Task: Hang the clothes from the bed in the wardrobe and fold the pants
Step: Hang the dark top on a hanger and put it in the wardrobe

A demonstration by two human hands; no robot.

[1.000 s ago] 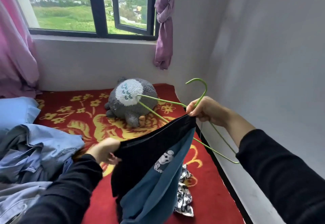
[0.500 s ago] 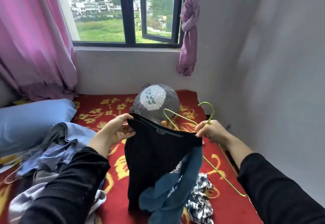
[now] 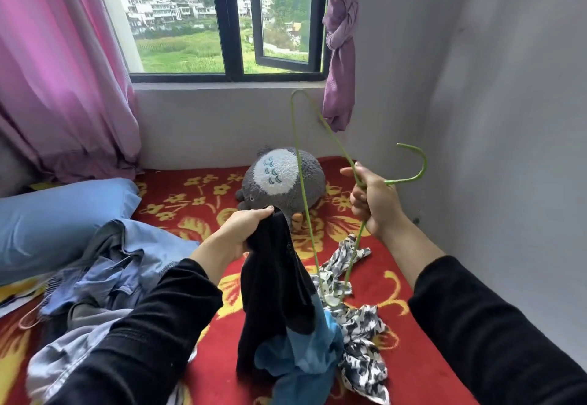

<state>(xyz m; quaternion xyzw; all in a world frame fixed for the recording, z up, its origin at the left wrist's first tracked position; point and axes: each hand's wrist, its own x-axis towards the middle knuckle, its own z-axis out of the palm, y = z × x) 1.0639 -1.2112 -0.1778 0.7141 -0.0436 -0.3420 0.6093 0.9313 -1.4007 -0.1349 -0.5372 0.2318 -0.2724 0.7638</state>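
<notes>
**Black top and green hanger, one per hand**

The left hand has its fingers curled tight round the top, which dangles mid-frame over the bed. The right hand, centre right, grips the hanger. More clothes lower left.

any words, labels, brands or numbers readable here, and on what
No readable text in this view.
Black and blue garment in the left hand: no legible tag or print showing.
Thin green wire hanger in the right hand: no marking.
Grey plush toy: stitched crescent marks only, not letters.
Buildings beyond the window: signs, if any, too small.
</notes>
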